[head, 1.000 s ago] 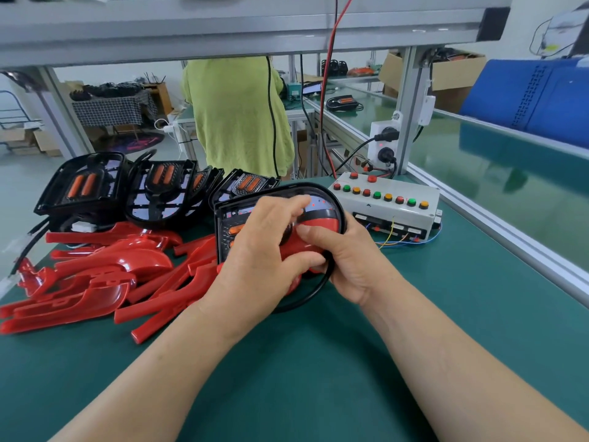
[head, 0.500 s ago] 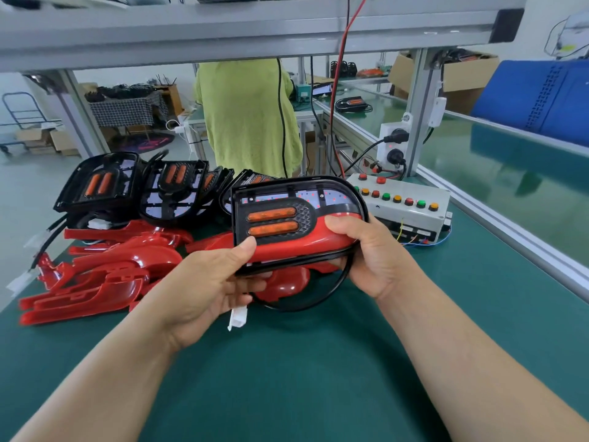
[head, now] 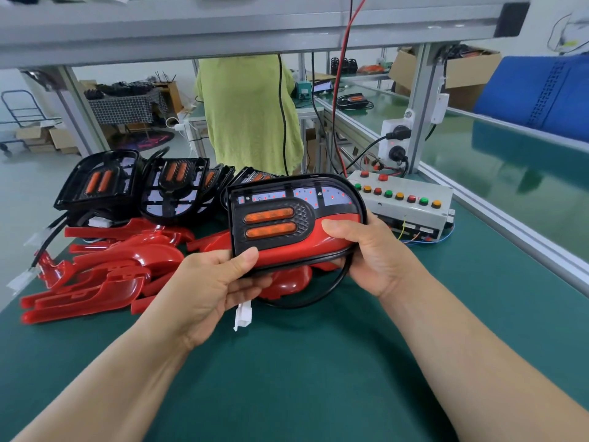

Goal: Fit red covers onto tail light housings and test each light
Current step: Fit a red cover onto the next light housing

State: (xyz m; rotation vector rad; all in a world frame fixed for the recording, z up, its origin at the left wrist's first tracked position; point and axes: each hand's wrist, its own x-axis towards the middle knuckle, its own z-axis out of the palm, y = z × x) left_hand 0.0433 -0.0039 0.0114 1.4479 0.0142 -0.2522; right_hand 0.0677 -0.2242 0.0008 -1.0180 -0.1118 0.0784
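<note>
Holding one tail light housing up above the green mat, face toward the camera, between both hands. Pinching its lower left corner with the left hand: thumb on the front edge, other fingers curled behind. Gripping the right end with the right hand: thumb pressing flat on the red cover, other fingers wrapped around the back.

Judging by this, finishing the fitting step and looking over the seat of the red cover along the lower half of the housing. Looking properly seated on the front, but not being able to tell about the clips behind.

Leaving the white connector loose just under the left hand, at the end of the black cable, plugged into nothing.

Probably going next to the test: freeing one hand, keeping the housing firm in the other, taking the connector and bringing it to the test box with coloured buttons just behind the right hand. Not being able to see its socket from here.

Keeping the pile of spare red covers and the row of bare housings on the left for later.
</note>
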